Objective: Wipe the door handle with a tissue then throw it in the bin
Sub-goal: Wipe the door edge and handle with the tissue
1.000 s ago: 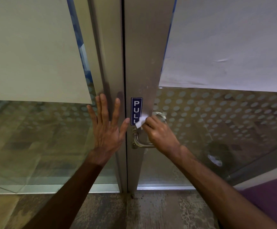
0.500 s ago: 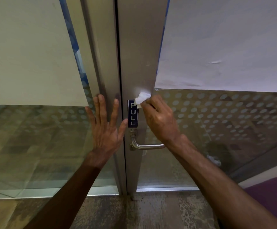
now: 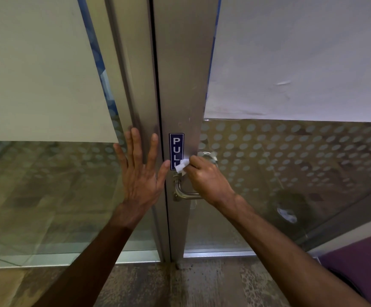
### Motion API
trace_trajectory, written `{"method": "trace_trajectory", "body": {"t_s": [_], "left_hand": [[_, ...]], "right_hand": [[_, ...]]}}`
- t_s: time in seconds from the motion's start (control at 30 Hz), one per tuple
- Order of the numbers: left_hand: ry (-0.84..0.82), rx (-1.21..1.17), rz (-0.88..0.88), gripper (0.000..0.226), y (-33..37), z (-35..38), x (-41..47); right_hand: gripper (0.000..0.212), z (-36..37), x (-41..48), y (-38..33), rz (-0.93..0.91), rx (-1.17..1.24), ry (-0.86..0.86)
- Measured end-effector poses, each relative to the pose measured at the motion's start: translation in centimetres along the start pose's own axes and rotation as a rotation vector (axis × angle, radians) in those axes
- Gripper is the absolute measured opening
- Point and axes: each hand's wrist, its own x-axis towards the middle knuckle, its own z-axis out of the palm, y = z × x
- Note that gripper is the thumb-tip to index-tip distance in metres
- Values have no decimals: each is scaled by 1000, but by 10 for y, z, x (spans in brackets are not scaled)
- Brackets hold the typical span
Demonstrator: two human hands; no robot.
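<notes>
door frame (image 3: 180,85) | carries: PULL sign (image 3: 176,149), door handle (image 3: 183,191) | floor (image 3: 202,284): mottled

Dotted frosted glass panels (image 3: 291,151), brushed metal frame (image 3: 180,74) — white sheets (image 3: 302,52) above, mottled floor (image 3: 202,284)

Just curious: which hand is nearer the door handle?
Right. The right hand holds the tissue just above the door handle; the left hand lies flat on the neighbouring frame.

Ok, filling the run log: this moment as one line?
wiping | right hand presses tissue by door handle | left hand flat on frame | bin unseen
</notes>
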Motion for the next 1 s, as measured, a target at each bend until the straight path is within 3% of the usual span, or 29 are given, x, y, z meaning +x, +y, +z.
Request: {"method": "trace_trajectory", "body": {"t_s": [0.13, 0.3, 0.4, 0.53, 0.63, 0.73, 0.9, 1.0], "left_hand": [[0, -83, -14, 71, 5, -13, 0], [-85, -406, -60, 72, 26, -45, -3], [-249, -676, -216, 76, 52, -66, -11], [-544, -1007, -472, 81, 91, -82, -25], [-638, -1195, -650, 63, 124, -83, -36], [-632, -1323, -802, 43, 156, -81, -46], [-629, -1436, -1021, 17, 191, -78, -60], [-655, -1476, -1069, 17, 203, -77, -67]], "right_hand": [[13, -24, 5, 0, 176, 240, 170], [14, -67, -9, 0, 473, 645, 266], [13, -86, -27, -2, 553, 917, 202], [10, -103, -60, -8, 578, 1089, 111], [10, -107, -88, -12, 652, 1113, 146], [12, -108, -119, -14, 712, 963, 186], [9, -116, -162, -12, 655, 876, 149], [4, -127, -182, -10, 674, 924, 113]]}}
